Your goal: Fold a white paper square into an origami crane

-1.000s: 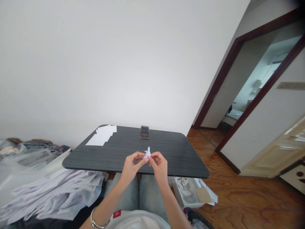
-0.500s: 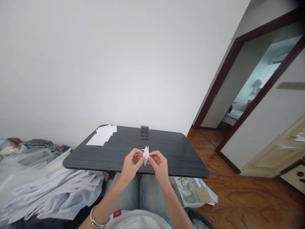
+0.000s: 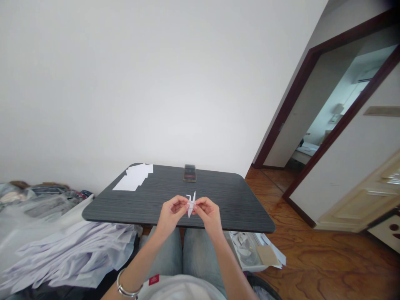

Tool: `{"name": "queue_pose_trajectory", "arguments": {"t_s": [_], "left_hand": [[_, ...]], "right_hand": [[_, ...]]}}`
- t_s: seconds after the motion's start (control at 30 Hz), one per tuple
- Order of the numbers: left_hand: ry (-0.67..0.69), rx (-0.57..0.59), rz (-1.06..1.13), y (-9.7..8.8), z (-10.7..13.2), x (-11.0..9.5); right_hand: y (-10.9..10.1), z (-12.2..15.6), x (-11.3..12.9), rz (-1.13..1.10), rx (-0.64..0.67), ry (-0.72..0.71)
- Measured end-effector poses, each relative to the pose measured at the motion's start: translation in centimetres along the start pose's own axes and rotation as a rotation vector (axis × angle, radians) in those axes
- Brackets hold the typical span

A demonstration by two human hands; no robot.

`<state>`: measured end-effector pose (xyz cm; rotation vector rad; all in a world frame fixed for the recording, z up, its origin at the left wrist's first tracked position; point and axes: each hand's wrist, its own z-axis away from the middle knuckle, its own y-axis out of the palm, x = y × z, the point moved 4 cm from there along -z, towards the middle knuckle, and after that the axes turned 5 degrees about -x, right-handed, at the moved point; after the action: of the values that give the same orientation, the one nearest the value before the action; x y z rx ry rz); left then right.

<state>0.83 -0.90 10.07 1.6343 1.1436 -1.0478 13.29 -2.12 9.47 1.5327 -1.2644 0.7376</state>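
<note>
A small white folded paper figure (image 3: 191, 203) with thin points is held up over the near edge of the dark table (image 3: 156, 200). My left hand (image 3: 170, 216) pinches it from the left with closed fingers. My right hand (image 3: 208, 213) pinches it from the right, fingers closed too. A silver bracelet (image 3: 125, 287) circles my left wrist. My knees in light jeans show below the hands.
Loose white sheets (image 3: 133, 177) lie at the table's far left. A phone (image 3: 189, 173) stands at its far edge. Crumpled white fabric (image 3: 62, 254) is piled to the left. A box with papers (image 3: 250, 254) sits on the wooden floor at right, near a doorway (image 3: 331, 125).
The paper figure has been turned and reworked between my fingertips, and a thin point now sticks out to the left. Both hands stayed in nearly the same place.
</note>
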Motion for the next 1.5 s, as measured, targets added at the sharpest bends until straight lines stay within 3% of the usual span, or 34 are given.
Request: {"name": "queue_pose_trajectory", "arguments": {"t_s": [0.6, 0.77, 0.97, 1.1, 1.5], "left_hand": [[-0.022, 0.065, 0.032, 0.2, 0.3, -0.9], [-0.062, -0.006, 0.009, 0.1, 0.2, -0.6], [-0.067, -0.055, 0.014, -0.3, -0.1, -0.2], [-0.052, -0.047, -0.018, -0.3, 0.0, -0.3], [-0.029, -0.004, -0.047, -0.5, -0.3, 0.5]], "right_hand": [[0.0, 0.2, 0.7, -0.058, 0.055, -0.094], [0.1, 0.3, 1.0, -0.020, 0.048, -0.129], [0.1, 0.4, 0.6, -0.083, 0.029, -0.005], [-0.1, 0.2, -0.4, -0.003, 0.013, 0.079], [-0.7, 0.1, -1.1, 0.177, -0.022, 0.035]]}}
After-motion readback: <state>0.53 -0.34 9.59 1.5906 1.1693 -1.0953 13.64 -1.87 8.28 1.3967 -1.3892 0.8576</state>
